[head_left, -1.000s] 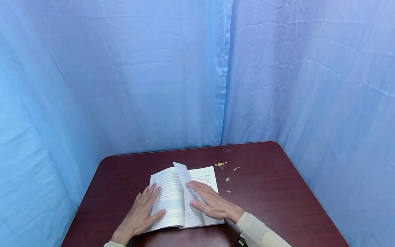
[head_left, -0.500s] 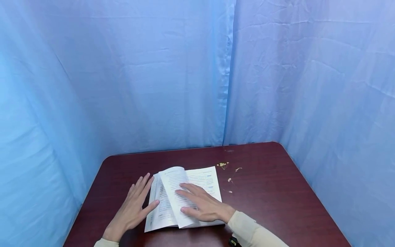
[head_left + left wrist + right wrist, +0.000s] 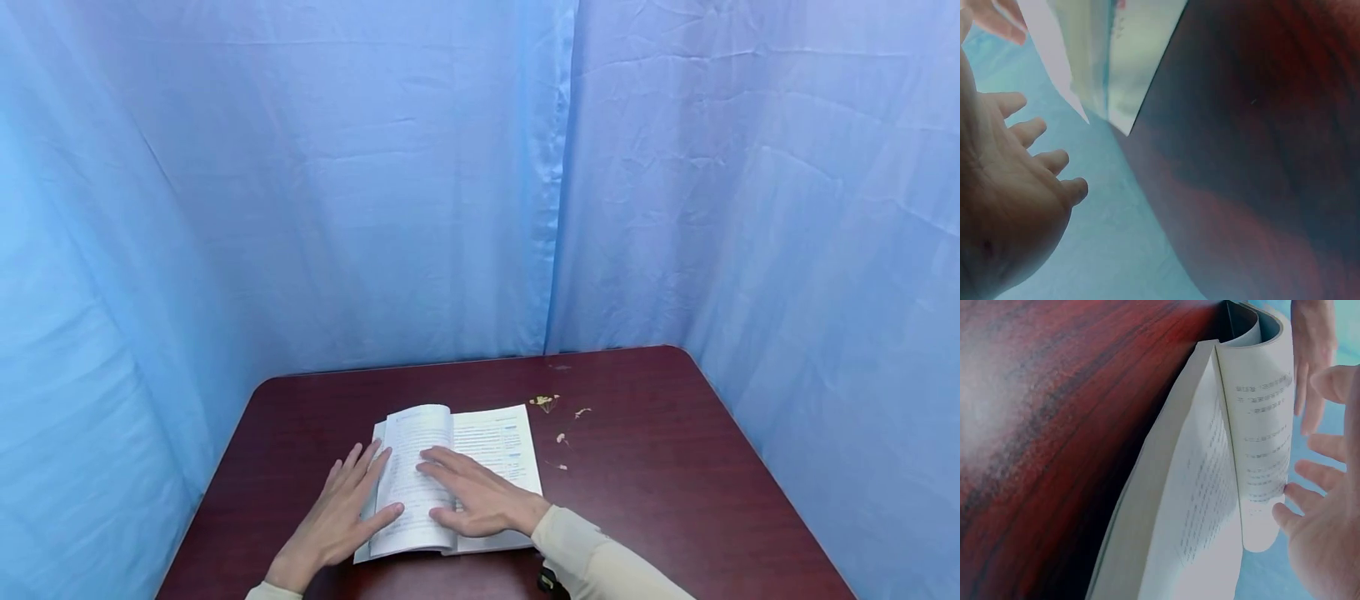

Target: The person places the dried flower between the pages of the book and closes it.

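An open paperback book (image 3: 495,433) with printed text lies on the dark red table, a curved leaf raised over its left side. My left hand (image 3: 335,515) has its fingers spread at the left edge of the book, fingertips over the page. Its palm and fingers (image 3: 1019,178) show in the left wrist view beside the book's edge (image 3: 1141,56). Across the middle of the book reaches my right hand (image 3: 480,498), fingers extended and lying over the left page near the spine. In the right wrist view, fingertips of the right hand (image 3: 1325,500) meet the curved page (image 3: 1263,437).
The dark red table (image 3: 675,483) has rounded far corners. Small yellowish and pale bits (image 3: 543,403) lie or are marked to the right of the book. Blue curtains (image 3: 337,208) hang behind and on both sides. A black object (image 3: 551,581) shows beneath the right sleeve.
A leaf that stood up near the spine has gone over to the left side, the right hand moving left with it. The left hand drew back, then returned onto the left page.
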### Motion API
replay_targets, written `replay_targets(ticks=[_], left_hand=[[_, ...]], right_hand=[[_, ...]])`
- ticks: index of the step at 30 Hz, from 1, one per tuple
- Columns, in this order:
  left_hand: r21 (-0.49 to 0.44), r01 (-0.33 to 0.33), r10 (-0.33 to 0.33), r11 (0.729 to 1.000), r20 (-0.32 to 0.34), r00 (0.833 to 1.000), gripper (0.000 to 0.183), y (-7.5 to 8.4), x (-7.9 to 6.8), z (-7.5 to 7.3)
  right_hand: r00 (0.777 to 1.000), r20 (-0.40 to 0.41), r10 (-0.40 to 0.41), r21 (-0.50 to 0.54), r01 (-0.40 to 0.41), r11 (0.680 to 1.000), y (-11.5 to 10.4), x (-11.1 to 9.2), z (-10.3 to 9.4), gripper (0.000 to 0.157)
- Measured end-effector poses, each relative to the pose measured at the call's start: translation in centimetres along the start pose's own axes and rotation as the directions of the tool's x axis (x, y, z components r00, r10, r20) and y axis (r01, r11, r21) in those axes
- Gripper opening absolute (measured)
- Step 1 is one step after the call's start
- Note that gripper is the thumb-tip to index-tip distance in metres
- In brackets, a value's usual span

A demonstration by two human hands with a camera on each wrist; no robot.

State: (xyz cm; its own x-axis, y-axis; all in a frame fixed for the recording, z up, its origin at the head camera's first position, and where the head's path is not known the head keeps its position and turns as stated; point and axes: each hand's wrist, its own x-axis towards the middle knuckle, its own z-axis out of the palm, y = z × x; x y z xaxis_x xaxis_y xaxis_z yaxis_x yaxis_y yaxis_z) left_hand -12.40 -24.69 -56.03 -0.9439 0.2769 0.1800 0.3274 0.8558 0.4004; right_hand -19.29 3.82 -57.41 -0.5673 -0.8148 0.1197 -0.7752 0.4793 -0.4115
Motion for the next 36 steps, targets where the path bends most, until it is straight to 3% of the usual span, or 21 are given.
replay_targets(ticks=[8, 14, 25, 36], left_hand=[[-0.001, 0.029, -0.028, 1.0, 0.09, 0.996, 0.084, -0.2, -0.4, 1.6], [0.014, 0.025, -0.026, 1.0, 0.091, 0.996, 0.084, -0.1, -0.6, 2.1], [0.029, 0.037, -0.039, 0.999, 0.093, 0.995, 0.086, -0.4, -0.7, 2.4], [0.03, 0.033, -0.036, 0.999, 0.092, 0.995, 0.088, -0.8, -0.6, 2.6]], right_hand=[[1.0, 0.029, 0.008, -0.022, -0.007, 1.0, 0.1, -0.1, 0.2, 0.068], [1.0, 0.028, 0.004, -0.034, -0.003, 0.999, -0.1, -0.3, 0.1, 0.066], [0.999, -0.035, 0.0, -0.17, -0.006, 0.985, 0.4, -2.0, -0.7, 0.072], [0.994, -0.063, 0.095, -0.149, -0.103, 0.983, 1.9, -5.0, -1.7, 0.08]])
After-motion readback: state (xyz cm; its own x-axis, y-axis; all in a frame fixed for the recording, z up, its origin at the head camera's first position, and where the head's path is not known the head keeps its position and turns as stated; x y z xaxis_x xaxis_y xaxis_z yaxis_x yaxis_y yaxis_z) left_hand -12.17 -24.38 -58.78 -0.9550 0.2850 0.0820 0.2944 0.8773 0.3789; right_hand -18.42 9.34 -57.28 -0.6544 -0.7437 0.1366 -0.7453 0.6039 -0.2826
